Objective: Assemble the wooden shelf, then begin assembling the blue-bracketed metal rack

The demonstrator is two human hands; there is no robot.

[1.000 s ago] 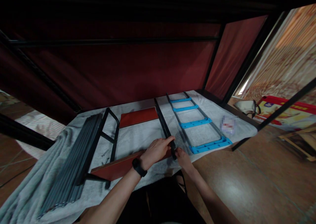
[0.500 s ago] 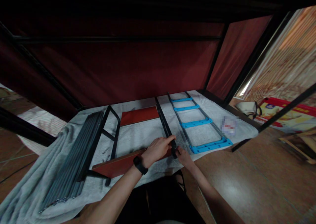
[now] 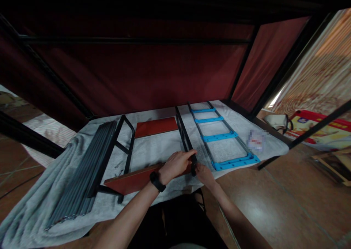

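Note:
My left hand (image 3: 175, 165), with a black band on the wrist, is closed around the near end of a black metal side frame (image 3: 185, 132) and over the end of a reddish-brown board (image 3: 128, 182). Against the outer face of that frame, my right hand (image 3: 204, 174) has its fingers pinched together; whatever they hold is hidden. The board stands on edge between the right frame and a matching black left frame (image 3: 118, 143). Farther back, a second reddish-brown board (image 3: 157, 127) lies between the two frames. Small dark pieces of hardware (image 3: 119, 164) rest beside the left frame.
Grey metal tubes (image 3: 82, 172) lie in a row at left. Right of the frames are dark tubes joined by blue plastic brackets (image 3: 221, 136). A grey blanket (image 3: 153, 150) covers the surface. Black bars (image 3: 137, 40) and dark red cloth surround it. A colourful box (image 3: 315, 128) stands at right.
The right black frame looks slightly more upright and turned. Both hands stay at its near end, and the whole view has shifted slightly.

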